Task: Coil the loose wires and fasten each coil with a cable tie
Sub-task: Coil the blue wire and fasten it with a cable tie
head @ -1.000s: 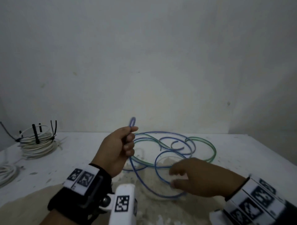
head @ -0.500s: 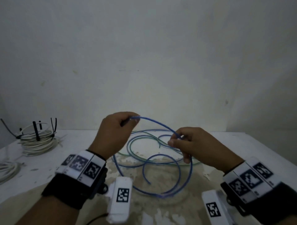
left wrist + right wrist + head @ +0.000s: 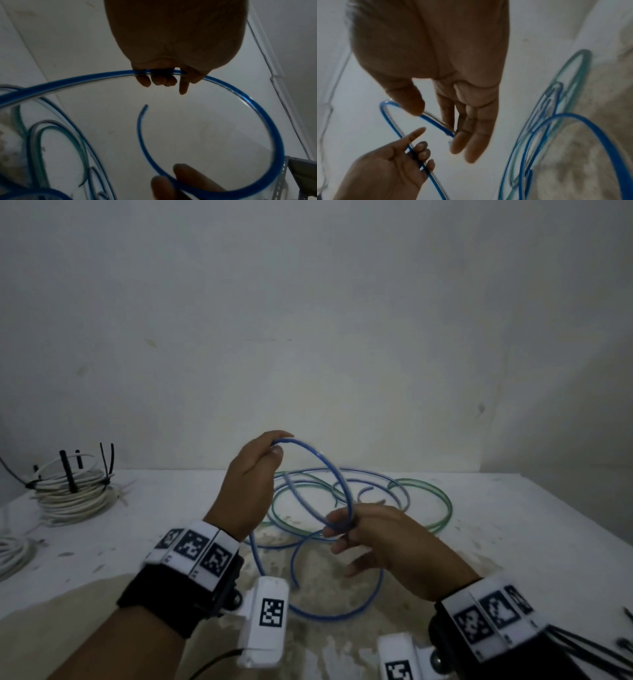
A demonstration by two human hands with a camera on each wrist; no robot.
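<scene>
Blue wire [image 3: 337,477] gripped in curled left hand [image 3: 250,484], pinched by right hand [image 3: 380,539].

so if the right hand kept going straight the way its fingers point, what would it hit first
Probably the left hand: the right hand points left and slightly up along the blue wire toward it. Depth is unclear, so it might pass just below the left hand.

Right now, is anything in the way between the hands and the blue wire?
No. The left hand already grips the blue wire at the top of the loop, and the right hand pinches it lower down. The green wire lies tangled underneath on the table.
</scene>
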